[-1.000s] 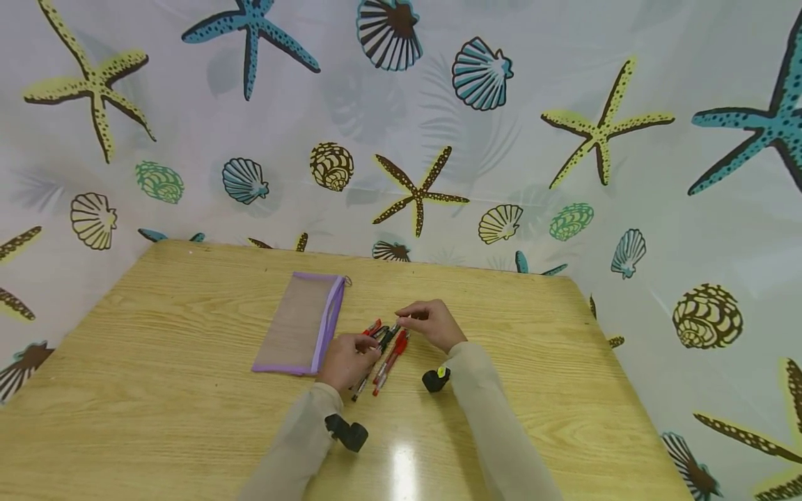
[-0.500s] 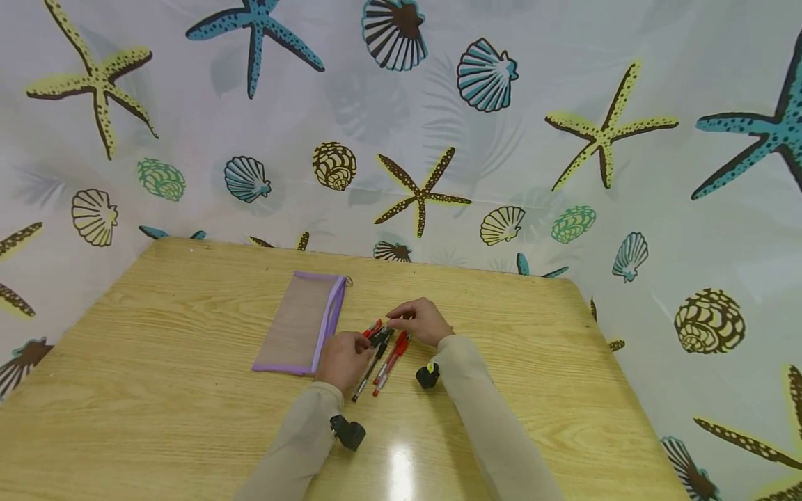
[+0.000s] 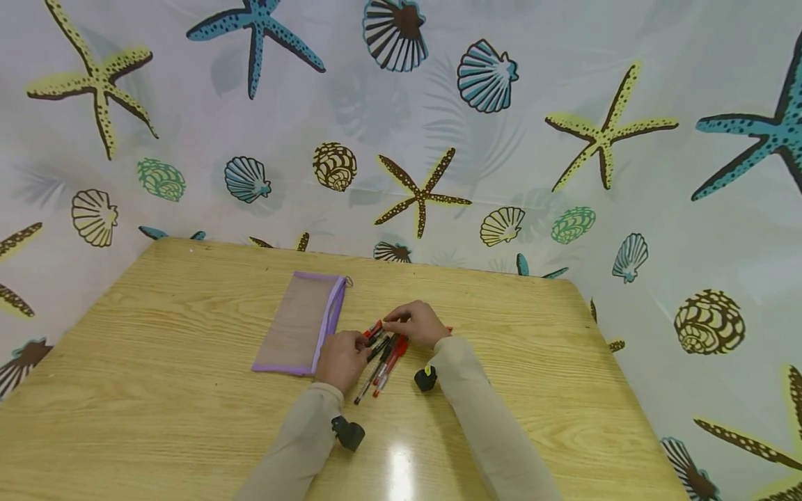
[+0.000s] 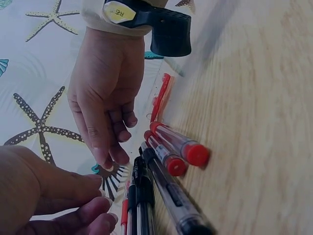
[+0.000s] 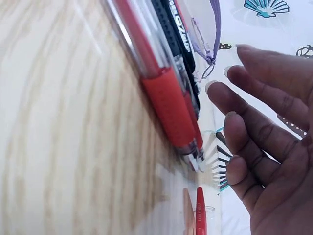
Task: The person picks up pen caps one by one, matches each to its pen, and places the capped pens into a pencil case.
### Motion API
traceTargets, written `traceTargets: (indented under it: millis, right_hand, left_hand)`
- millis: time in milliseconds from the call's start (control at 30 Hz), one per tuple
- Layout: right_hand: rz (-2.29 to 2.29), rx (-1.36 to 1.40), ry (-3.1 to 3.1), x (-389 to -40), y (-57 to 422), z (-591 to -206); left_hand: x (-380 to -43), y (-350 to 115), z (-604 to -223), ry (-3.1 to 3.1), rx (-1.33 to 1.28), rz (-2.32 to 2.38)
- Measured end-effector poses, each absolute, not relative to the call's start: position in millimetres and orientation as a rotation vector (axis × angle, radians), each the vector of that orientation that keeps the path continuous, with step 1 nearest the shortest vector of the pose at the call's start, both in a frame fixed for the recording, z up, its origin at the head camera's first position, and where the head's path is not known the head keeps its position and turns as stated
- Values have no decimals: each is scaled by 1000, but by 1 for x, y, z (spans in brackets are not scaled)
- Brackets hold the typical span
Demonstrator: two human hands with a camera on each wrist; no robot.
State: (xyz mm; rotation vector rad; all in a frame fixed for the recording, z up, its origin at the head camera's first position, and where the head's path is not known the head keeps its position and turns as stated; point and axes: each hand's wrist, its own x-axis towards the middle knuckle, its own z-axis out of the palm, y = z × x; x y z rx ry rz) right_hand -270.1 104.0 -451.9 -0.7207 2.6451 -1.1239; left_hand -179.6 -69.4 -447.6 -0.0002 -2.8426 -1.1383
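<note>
Several red and black pens with clear barrels lie in a loose bundle on the table, among them a red pen (image 3: 392, 358) and a black pen (image 4: 168, 186). My left hand (image 3: 341, 360) is at the bundle's left side, its thumb and fingers loosely bent beside the black pens in the left wrist view. The right hand (image 3: 416, 325) reaches over the far ends of the pens. In the right wrist view its fingers are loosely spread beside a red pen (image 5: 168, 107), with nothing between them.
A mesh zip pouch (image 3: 297, 323) with purple edging lies flat left of the pens. A slim red piece (image 5: 200, 215) lies beyond the right hand. A curtain (image 3: 401, 139) printed with shells and starfish hangs behind the wooden table (image 3: 156, 348).
The right hand has moved left over the far pen ends, and the red piece beyond it now shows. The black pens have shifted a little between the hands. The pouch stays put.
</note>
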Motion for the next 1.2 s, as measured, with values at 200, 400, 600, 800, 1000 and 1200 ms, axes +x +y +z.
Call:
traceTargets:
  millis: [200, 400, 600, 800, 1000, 1200]
  right_hand:
    - [-1155, -719, 2653, -269, 107, -450]
    - [-1220, -669, 2636, -266, 114, -449]
    - [-1296, -606, 2646, -265, 123, -450]
    - [-1397, -514, 2627, -264, 137, -449]
    - [-1505, -431, 2616, -264, 155, -448]
    - [-1581, -342, 2590, -262, 171, -448]
  left_hand:
    - [-179, -70, -447, -2829, -12, -1180]
    - [-179, -68, -448, -2817, -41, -1208]
    - [-177, -61, -449, -2812, -83, -1273]
    - [-174, -49, -450, -2872, -159, -1320]
    - [-173, -39, -456, -2933, -187, -1272]
    - [-172, -32, -458, -2950, -154, -1243]
